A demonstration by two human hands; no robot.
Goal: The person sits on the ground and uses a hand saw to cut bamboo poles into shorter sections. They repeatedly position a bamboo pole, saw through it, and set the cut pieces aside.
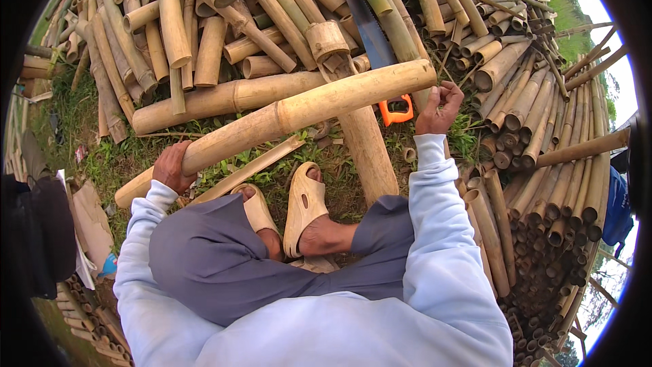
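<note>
A long, thick bamboo pole (299, 110) lies slantwise in front of me, its right end higher in the view. My left hand (174, 166) is wrapped round the pole near its left end. By the right end, my right hand (439, 107) is closed, thumb and forefinger pressed together; whether anything small is between them I cannot make out. A handsaw stands just beyond the pole, its dark blade (370, 30) above and its orange handle (396, 110) showing below. Under the pole a bamboo post (370, 153) slants toward my knees.
Piles of cut bamboo (176, 27) fill the far side. More bamboo stacks (523, 105) rise at the right. A split bamboo strip (248, 168) lies by my sandals (305, 207) on the grass. A blue bag (617, 207) hangs at the far right.
</note>
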